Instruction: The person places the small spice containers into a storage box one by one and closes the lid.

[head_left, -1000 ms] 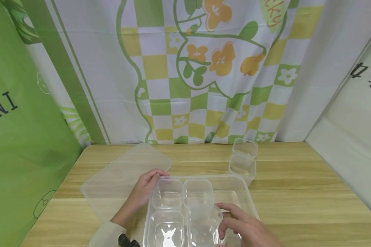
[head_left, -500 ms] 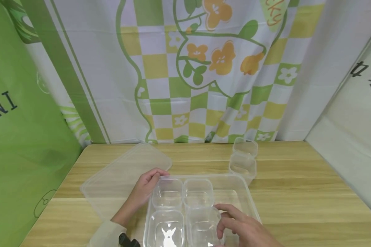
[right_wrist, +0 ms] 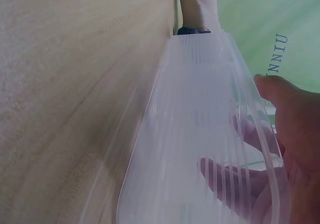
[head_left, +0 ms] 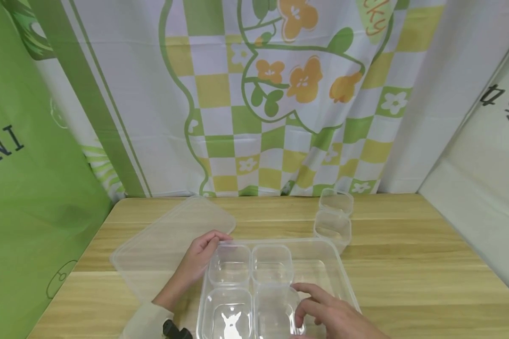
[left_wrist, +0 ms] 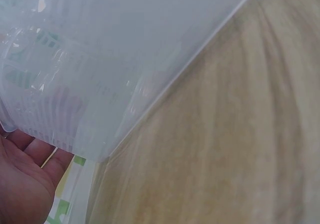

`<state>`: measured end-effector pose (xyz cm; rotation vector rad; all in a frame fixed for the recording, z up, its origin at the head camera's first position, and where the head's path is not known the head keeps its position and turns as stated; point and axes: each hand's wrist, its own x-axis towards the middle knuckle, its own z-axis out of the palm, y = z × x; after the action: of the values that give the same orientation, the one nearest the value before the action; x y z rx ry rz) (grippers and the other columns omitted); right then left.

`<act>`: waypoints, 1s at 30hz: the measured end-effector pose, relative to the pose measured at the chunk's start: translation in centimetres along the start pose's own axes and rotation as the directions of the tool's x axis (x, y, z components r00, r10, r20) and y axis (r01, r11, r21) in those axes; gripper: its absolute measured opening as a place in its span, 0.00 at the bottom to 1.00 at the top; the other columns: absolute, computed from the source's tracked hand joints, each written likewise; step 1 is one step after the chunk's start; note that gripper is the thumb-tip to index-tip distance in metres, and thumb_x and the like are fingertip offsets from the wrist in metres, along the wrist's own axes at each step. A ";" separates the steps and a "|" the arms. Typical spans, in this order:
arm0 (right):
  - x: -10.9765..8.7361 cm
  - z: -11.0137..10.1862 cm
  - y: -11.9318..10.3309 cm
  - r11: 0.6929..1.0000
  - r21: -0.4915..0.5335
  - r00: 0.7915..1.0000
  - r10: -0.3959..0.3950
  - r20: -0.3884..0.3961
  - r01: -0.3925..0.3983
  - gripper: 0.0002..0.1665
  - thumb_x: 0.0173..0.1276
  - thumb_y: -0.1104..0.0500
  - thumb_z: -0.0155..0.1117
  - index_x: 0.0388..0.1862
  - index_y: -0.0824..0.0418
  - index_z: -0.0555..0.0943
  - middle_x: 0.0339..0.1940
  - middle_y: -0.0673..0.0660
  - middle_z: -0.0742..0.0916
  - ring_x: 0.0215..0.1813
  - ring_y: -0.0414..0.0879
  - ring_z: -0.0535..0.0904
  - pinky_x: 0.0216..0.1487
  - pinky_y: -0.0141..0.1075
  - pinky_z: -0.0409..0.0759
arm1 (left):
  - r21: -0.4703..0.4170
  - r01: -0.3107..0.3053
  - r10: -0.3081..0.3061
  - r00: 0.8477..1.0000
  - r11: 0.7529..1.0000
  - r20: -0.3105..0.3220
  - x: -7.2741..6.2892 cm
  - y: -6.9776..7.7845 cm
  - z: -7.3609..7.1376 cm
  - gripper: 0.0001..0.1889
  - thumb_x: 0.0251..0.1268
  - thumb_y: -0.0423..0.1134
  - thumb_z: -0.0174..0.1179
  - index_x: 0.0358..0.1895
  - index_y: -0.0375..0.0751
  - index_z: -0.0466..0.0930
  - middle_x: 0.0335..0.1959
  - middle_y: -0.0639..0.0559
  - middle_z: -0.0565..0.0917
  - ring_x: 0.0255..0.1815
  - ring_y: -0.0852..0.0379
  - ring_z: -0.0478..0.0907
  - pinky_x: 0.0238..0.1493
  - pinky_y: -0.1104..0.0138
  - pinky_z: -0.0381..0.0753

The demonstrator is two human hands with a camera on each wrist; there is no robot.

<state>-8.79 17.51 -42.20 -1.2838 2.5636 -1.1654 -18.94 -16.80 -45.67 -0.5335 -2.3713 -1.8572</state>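
Observation:
A large clear plastic box (head_left: 345,273) sits at the table's front, holding several small clear containers in two columns on its left side. At the box's back left corner my left hand (head_left: 205,254) grips the rim; in the left wrist view its fingers (left_wrist: 37,149) lie against the outer wall. My right hand (head_left: 332,313) reaches into the box and holds the near right small container (head_left: 275,306) by its right side. Seen from the right wrist, its bent fingers (right_wrist: 220,179) show through the box wall, with the thumb (right_wrist: 270,87) near the rim.
A flat translucent lid (head_left: 165,245) lies on the wooden table (head_left: 407,263), left of the box. Behind the box's right corner stand two more small containers (head_left: 332,228). Printed curtains (head_left: 220,117) hang behind and beside the table.
My right hand has shifted slightly left with the small container, which now sits closer to the container on its left. My left hand has stayed at the box corner.

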 end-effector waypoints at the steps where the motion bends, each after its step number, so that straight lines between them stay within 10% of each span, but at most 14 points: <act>1: 0.0 0.0 0.0 1.000 0.003 1.000 0.000 0.004 0.000 0.12 0.68 0.46 0.73 0.42 0.39 0.77 0.67 0.64 0.75 0.32 0.31 0.78 0.35 0.34 0.80 | -0.002 0.009 -0.009 1.000 1.000 -0.001 0.0 0.0 0.0 0.15 0.83 0.32 0.44 0.49 0.34 0.84 0.52 0.44 0.86 0.59 0.49 0.79 0.61 0.61 0.75; 30: 0.0 -0.3 0.2 1.000 -0.024 1.000 0.007 0.020 -0.007 0.14 0.67 0.44 0.73 0.45 0.40 0.77 0.68 0.63 0.76 0.25 0.29 0.71 0.33 0.32 0.76 | 0.021 0.018 -0.019 1.000 1.000 0.007 0.0 -0.1 -0.1 0.16 0.83 0.32 0.43 0.49 0.35 0.84 0.53 0.46 0.86 0.61 0.48 0.78 0.65 0.54 0.74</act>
<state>-8.99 17.74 -42.12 -1.2836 2.5739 -1.1177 -18.97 -16.86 -45.70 -0.5190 -2.4059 -1.8387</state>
